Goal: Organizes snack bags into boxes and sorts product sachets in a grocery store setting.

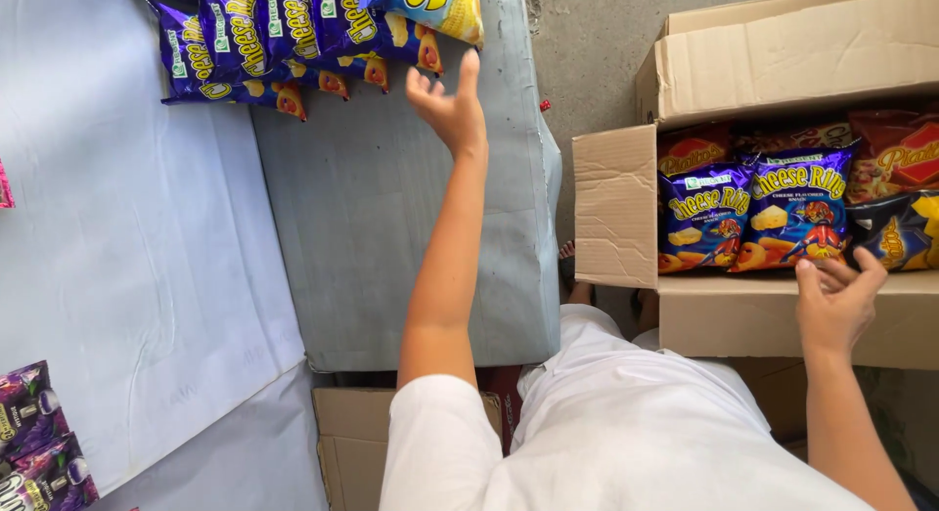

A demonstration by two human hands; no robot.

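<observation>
Looks like mid-unpacking: left hand [448, 102] open, empty, just near the purple snack bags [284, 42] rowed at the far left. Right hand [833, 301], fingers loose, touches bags in the cardboard box [616, 208] at right; next it needs a proper pinch on one.

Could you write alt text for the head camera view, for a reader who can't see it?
Seen from above, a person in a white shirt stretches an open left hand toward a row of purple snack bags on a grey table. The open right hand touches purple snack bags packed inside an open brown cardboard box.
</observation>
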